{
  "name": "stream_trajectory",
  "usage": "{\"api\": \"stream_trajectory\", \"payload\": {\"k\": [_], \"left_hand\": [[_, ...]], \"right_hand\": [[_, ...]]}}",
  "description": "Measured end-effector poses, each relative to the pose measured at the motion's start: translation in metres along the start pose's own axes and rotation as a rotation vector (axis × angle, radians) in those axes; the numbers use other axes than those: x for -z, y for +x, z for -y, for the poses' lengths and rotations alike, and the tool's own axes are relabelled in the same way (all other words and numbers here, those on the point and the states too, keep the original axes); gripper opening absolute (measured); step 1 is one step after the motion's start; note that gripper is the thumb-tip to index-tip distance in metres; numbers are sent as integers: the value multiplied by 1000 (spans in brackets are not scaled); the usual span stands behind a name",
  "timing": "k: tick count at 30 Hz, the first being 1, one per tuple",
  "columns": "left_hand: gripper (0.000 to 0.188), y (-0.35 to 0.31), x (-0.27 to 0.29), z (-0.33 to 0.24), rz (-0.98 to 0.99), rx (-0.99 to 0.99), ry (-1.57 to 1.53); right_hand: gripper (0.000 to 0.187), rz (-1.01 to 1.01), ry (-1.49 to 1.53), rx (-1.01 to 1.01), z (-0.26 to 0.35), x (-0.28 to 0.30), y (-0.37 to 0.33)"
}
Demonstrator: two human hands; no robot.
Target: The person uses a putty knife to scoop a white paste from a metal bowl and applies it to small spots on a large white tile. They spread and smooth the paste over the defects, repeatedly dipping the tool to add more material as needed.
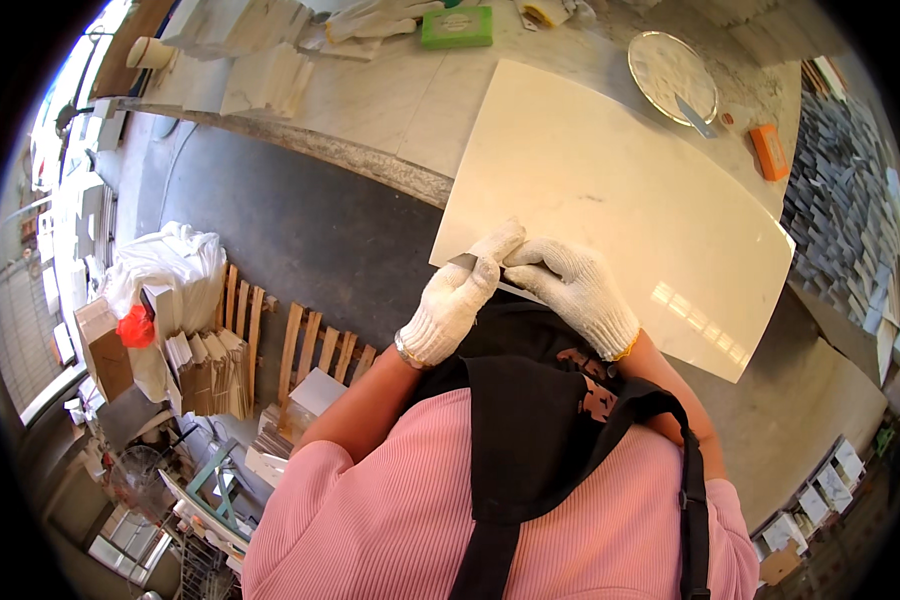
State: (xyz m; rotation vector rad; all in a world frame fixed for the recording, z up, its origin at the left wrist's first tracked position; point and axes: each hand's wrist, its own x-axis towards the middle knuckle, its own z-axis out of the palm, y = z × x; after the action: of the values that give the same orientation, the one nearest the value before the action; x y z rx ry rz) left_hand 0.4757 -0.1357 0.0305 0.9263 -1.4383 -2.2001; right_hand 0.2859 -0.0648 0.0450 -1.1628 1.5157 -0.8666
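Note:
My left hand [454, 302], in a white knitted glove, is closed at the near left edge of a large cream polished stone slab [620, 190]. Its thumb and fingers are pressed together; a small greyish patch shows between them, too small to name. Fingertips of my right hand [578, 292], gloved the same way, meet the left ones over that edge. The right fingers are bent in a pinch, and whatever they hold is hidden. Beneath both hands the slab lies flat on a pale stone worktop [390, 110], jutting out past its front edge.
A round tub of whitish paste [660, 70] with a putty knife [696, 118] stands beyond the slab, near an orange box [769, 152]. Farther left are a green box [457, 28] and stacked stone pieces [265, 80]. Wooden pallets [320, 345] stand on the floor at left.

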Motion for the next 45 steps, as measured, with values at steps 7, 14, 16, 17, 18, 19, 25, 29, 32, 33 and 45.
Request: {"api": "stream_trajectory", "payload": {"k": [7, 14, 16, 17, 18, 19, 25, 29, 32, 33, 45], "left_hand": [[84, 6, -4, 1, 112, 1, -90], [93, 21, 11, 6, -272, -25, -286], [93, 26, 33, 1, -391, -78, -175], [88, 26, 41, -2, -486, -115, -144], [83, 24, 49, -4, -541, -143, -49], [72, 23, 54, -9, -577, -155, 73], [44, 24, 68, 2, -604, -206, 450], [41, 24, 62, 13, -479, -277, 818], [43, 29, 56, 21, -459, -384, 1012], [45, 31, 56, 23, -443, -407, 1059], [66, 50, 44, 28, -378, -425, 1257]], "right_hand": [[23, 53, 135, -144, 9, -4, -4], [21, -47, -44, -179, -3, 29, -17], [22, -112, -130, -120, -21, 49, -31], [22, -107, -179, -174, -26, 59, -39], [21, -101, -227, -229, -30, 71, -48], [21, -98, -271, -285, -33, 82, -57], [28, -423, -155, -397, -62, 98, -95], [36, -554, -150, -417, -77, 93, -99], [38, -547, -205, -516, -76, 95, -92], [38, -571, -173, -510, -74, 96, -90], [43, -666, -208, -397, -86, 98, -81]]}}
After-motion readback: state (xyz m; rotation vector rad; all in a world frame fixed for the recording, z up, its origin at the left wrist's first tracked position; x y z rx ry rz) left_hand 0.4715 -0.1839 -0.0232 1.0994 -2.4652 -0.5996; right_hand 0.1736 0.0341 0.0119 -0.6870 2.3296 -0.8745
